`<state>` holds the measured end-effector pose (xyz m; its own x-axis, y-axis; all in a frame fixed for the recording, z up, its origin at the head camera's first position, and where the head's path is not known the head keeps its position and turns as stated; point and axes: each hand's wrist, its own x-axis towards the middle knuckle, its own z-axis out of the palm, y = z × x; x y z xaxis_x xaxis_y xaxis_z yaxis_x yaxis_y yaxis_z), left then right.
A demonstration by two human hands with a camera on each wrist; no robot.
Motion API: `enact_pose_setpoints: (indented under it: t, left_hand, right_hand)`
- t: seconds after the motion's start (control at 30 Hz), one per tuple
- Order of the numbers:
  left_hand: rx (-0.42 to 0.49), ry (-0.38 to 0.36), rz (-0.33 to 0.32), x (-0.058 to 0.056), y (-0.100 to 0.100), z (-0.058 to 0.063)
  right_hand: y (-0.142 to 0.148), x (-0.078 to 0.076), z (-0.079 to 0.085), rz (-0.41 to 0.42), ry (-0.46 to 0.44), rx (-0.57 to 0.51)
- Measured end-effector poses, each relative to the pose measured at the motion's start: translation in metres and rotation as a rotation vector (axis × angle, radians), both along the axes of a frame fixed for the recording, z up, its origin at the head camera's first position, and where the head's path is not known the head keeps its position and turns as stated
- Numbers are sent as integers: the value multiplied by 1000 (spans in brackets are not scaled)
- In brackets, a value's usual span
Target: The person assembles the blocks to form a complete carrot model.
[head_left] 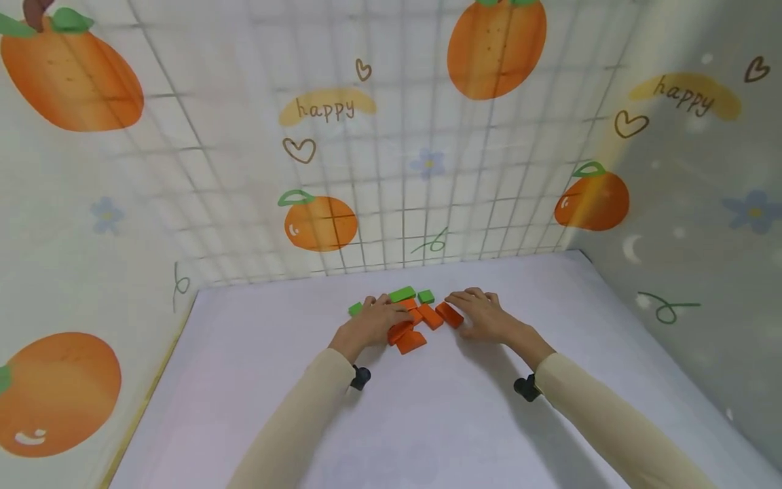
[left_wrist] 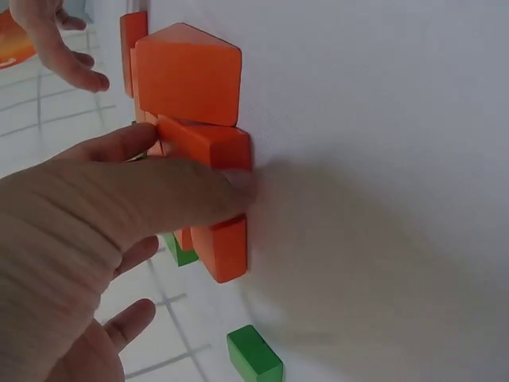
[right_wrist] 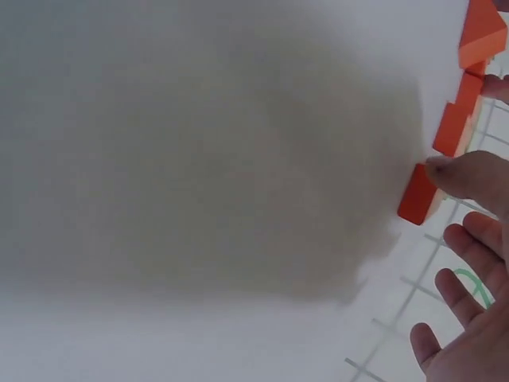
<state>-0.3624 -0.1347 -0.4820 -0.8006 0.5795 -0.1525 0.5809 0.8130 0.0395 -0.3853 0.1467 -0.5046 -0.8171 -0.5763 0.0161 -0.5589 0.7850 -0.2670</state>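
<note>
In the middle of the tabletop several orange blocks (head_left: 411, 341) lie in a tight cluster. The left hand (head_left: 375, 322) is at its left side. In the left wrist view its thumb presses the near face of an orange block (left_wrist: 227, 147) and its index finger reaches behind, pinching it. A larger five-sided orange block (left_wrist: 189, 79) adjoins that one. At the cluster's right, the right hand (head_left: 485, 316) has its thumb against the upper end of a rectangular orange block (right_wrist: 417, 195); its other fingers are spread apart from the block.
Behind the cluster lie a long green block (head_left: 402, 294) and a small green block (head_left: 425, 297). Another green block (head_left: 356, 310) is left of the left hand. A printed curtain (head_left: 379, 170) stands along the table's back edge and sides.
</note>
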Motion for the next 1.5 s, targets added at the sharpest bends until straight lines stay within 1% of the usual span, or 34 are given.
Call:
enact_pose_setpoints:
  t: [0.1, 0.23, 0.3, 0.37, 0.43, 0.5, 0.6, 0.73, 0.83, 1.0, 1.17, 1.27, 1.4, 1.5]
  left_hand:
    - [0, 19, -9, -4, 1, 2]
    - [42, 16, 5, -7, 1, 0]
    - [61, 4, 17, -8, 1, -2]
    - [80, -8, 31, -5, 0, -2]
    - [98, -8, 46, 3, -4, -1]
    - [132, 4, 67, 14, -11, 2]
    - [180, 21, 121, 36, -28, 1]
    - [188, 27, 170, 59, -44, -5]
    - [166, 28, 190, 71, -50, -12]
    - [185, 27, 226, 80, -56, -27]
    - [259, 36, 231, 84, -59, -37]
    - [297, 59, 235, 86, -63, -44]
    - [353, 100, 245, 89, -70, -52]
    - [416, 122, 238, 92, -75, -55]
  right_hand:
    - [-1, -2, 7, 6, 0, -12]
    - [-1, -4, 14, 12, 2, -10]
    - [0, -6, 15, 15, 7, -6]
    - [-1, -8, 12, 17, 6, -8]
    - [-2, -8, 9, 18, -1, -12]
    - [-3, -8, 6, 20, 0, -17]
    - [-8, -5, 3, 22, -1, -20]
    - [-8, -5, 4, 6, -4, 9]
    - [-6, -7, 6, 20, -5, 29]
    - [-8, -11, 5, 68, -10, 49]
    - [-8, -15, 5, 105, -34, 73]
    - [-9, -16, 6, 123, -31, 68]
    - [-9, -15, 10, 119, -34, 66]
    - [-9, -10, 17, 94, -23, 28]
